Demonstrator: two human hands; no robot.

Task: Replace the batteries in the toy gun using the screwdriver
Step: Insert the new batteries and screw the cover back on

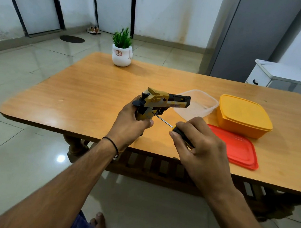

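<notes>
Toy gun (pixel 161 101) gripped by left hand (pixel 129 124), screwdriver (pixel 178 132) by right hand (pixel 200 148), above table edge (pixel 49 124).

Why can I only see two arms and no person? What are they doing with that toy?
The camera sits on the person's head and looks down, so only their arms show. The left hand grips a yellow and black toy gun by its handle, above the wooden table. The right hand holds a screwdriver, its tip at the gun's handle. On the table are a clear tub, a closed yellow box, a red lid and a small potted plant.
</notes>
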